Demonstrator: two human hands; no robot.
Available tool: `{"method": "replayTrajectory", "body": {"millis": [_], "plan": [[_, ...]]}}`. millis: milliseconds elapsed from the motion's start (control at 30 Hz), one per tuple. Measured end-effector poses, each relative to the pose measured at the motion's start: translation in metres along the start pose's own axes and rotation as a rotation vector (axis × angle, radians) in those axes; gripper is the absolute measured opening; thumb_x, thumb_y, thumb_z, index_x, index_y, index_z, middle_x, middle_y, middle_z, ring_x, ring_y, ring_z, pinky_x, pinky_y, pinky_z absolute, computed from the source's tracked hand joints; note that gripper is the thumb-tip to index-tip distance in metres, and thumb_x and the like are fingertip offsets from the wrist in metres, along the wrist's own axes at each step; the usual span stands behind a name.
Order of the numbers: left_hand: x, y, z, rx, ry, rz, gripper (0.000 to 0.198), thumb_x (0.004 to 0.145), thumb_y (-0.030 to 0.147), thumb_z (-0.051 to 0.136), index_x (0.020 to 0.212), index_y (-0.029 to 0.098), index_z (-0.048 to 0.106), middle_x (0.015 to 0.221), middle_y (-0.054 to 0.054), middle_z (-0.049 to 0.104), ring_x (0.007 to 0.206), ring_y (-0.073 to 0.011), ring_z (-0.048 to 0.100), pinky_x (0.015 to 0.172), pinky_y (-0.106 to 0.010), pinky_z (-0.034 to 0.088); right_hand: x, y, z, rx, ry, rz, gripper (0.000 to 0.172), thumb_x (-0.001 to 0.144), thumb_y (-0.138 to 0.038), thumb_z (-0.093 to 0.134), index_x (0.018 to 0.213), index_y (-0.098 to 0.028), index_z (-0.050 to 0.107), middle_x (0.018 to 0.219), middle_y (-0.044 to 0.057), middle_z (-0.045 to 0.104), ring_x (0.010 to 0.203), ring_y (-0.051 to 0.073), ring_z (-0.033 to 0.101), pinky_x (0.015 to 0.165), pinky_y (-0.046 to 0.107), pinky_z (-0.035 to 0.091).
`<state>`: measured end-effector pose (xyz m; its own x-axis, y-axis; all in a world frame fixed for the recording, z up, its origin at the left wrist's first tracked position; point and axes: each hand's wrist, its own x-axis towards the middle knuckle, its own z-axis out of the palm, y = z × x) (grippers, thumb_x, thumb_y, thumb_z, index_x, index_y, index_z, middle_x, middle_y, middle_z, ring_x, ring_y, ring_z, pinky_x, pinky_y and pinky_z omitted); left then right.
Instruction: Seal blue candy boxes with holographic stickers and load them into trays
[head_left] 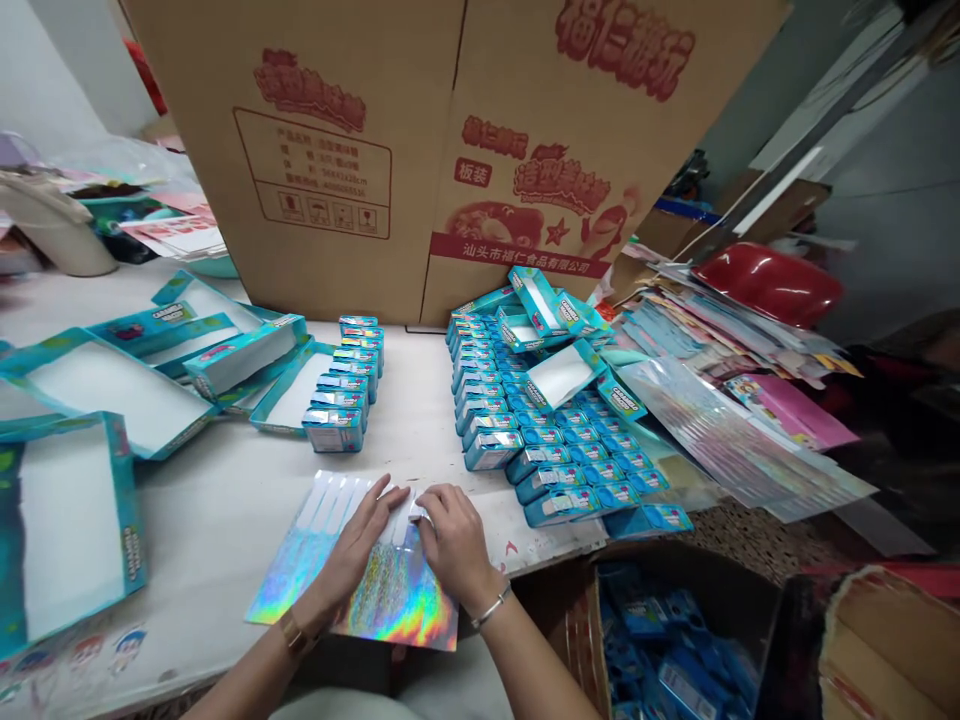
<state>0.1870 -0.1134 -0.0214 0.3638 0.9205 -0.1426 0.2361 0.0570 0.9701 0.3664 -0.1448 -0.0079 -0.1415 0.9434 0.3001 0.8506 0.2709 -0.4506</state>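
A shiny holographic sticker sheet (289,565) lies at the near edge of the table, with white strips along its upper part where the backing shows. My left hand (360,535) rests flat on the sheet, fingers stretched toward its top edge. Close beside it, my right hand (456,545) is bent over the upper right part, thumb and finger pinched on a small clear sticker (416,512) at the sheet. Just beyond stands a short row of small blue boxes (335,430). To the right, many more blue boxes (491,448) stand packed in rows.
Open blue display trays (112,385) are heaped at the left; several others (562,375) lie on the packed boxes. A big cardboard carton (420,280) walls off the back. More holographic sheets (720,430) overhang the right side, above a carton of blue packs (675,650).
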Motion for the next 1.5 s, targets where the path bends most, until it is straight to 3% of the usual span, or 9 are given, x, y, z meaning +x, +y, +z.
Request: {"method": "replayTrajectory", "body": {"millis": [267, 400, 500, 600, 667, 800, 900, 1167, 1500], "plan": [[0.002, -0.003, -0.001, 0.015, 0.0, 0.02, 0.053, 0.1, 0.053, 0.029, 0.134, 0.026, 0.06, 0.16, -0.003, 0.033, 0.147, -0.0253, 0.031, 0.122, -0.047, 0.023, 0.002, -0.012, -0.011, 0.203, 0.127, 0.066, 0.011, 0.093, -0.015, 0.05, 0.088, -0.021, 0.058, 0.094, 0.005, 0.062, 0.092, 0.021, 0.055, 0.083, 0.034, 0.043], [-0.002, -0.001, -0.004, 0.018, -0.001, -0.008, 0.055, 0.099, 0.057, 0.028, 0.133, 0.027, 0.06, 0.161, -0.003, 0.031, 0.147, -0.0277, 0.028, 0.122, -0.052, 0.017, -0.009, -0.016, -0.044, 0.557, 0.338, 0.316, 0.015, 0.093, -0.026, 0.053, 0.079, -0.022, 0.059, 0.09, 0.004, 0.064, 0.09, 0.019, 0.059, 0.08, 0.031, 0.046], [-0.005, 0.014, 0.009, 0.006, -0.013, 0.047, 0.062, 0.093, 0.062, 0.042, 0.144, 0.026, 0.046, 0.153, -0.009, 0.044, 0.143, -0.0302, 0.035, 0.12, -0.055, 0.018, -0.026, -0.006, -0.076, 0.694, 0.435, 0.454, 0.022, 0.091, -0.034, 0.058, 0.074, -0.02, 0.059, 0.094, 0.005, 0.066, 0.091, 0.019, 0.061, 0.078, 0.029, 0.047], [-0.006, 0.046, 0.047, -0.03, -0.16, 0.146, 0.078, 0.082, 0.06, 0.062, 0.148, 0.026, 0.038, 0.14, -0.011, 0.057, 0.135, -0.0306, 0.046, 0.117, -0.052, 0.026, -0.052, 0.01, -0.106, 0.729, 0.5, 0.528, 0.027, 0.091, -0.037, 0.06, 0.07, -0.019, 0.059, 0.099, 0.006, 0.066, 0.096, 0.02, 0.061, 0.083, 0.03, 0.046], [-0.006, 0.069, 0.082, -0.105, -0.318, 0.101, 0.073, 0.078, 0.059, 0.066, 0.139, 0.024, 0.049, 0.127, -0.011, 0.064, 0.12, -0.0297, 0.057, 0.108, -0.046, 0.039, -0.071, 0.02, -0.121, 0.723, 0.548, 0.565, 0.028, 0.091, -0.038, 0.06, 0.07, -0.019, 0.058, 0.1, 0.006, 0.066, 0.098, 0.021, 0.06, 0.085, 0.031, 0.045], [-0.002, 0.096, 0.152, -0.244, -0.526, -0.021, 0.043, 0.081, 0.06, 0.061, 0.084, 0.017, 0.066, 0.077, -0.006, 0.068, 0.075, -0.02, 0.062, 0.073, -0.03, 0.048, -0.105, 0.039, -0.144, 0.648, 0.604, 0.624, 0.027, 0.09, -0.038, 0.06, 0.07, -0.02, 0.058, 0.098, 0.006, 0.066, 0.095, 0.021, 0.06, 0.085, 0.031, 0.046], [0.004, 0.096, 0.198, -0.252, -0.5, -0.011, 0.044, 0.085, 0.057, 0.057, 0.064, 0.018, 0.057, 0.061, -0.001, 0.06, 0.064, -0.0157, 0.054, 0.067, -0.027, 0.042, -0.125, 0.059, -0.155, 0.502, 0.668, 0.677, 0.028, 0.091, -0.038, 0.059, 0.069, -0.02, 0.058, 0.096, 0.007, 0.066, 0.092, 0.021, 0.061, 0.083, 0.032, 0.047], [0.028, 0.103, 0.298, -0.116, -0.314, 0.101, 0.04, 0.094, 0.051, 0.045, 0.07, 0.02, 0.054, 0.063, 0.002, 0.056, 0.062, -0.0155, 0.052, 0.061, -0.026, 0.038, -0.138, 0.148, -0.175, -0.016, 0.787, 0.699, 0.023, 0.093, -0.037, 0.055, 0.076, -0.022, 0.063, 0.106, 0.009, 0.064, 0.106, 0.024, 0.058, 0.096, 0.042, 0.042], [0.054, 0.102, 0.338, 0.037, -0.148, 0.154, 0.038, 0.097, 0.048, 0.043, 0.076, 0.021, 0.058, 0.06, 0.002, 0.058, 0.054, -0.0149, 0.054, 0.056, -0.025, 0.036, -0.121, 0.203, -0.187, 0.011, 0.719, 0.743, 0.026, 0.093, -0.037, 0.052, 0.076, -0.021, 0.062, 0.117, 0.013, 0.062, 0.113, 0.026, 0.058, 0.098, 0.041, 0.041]]}}
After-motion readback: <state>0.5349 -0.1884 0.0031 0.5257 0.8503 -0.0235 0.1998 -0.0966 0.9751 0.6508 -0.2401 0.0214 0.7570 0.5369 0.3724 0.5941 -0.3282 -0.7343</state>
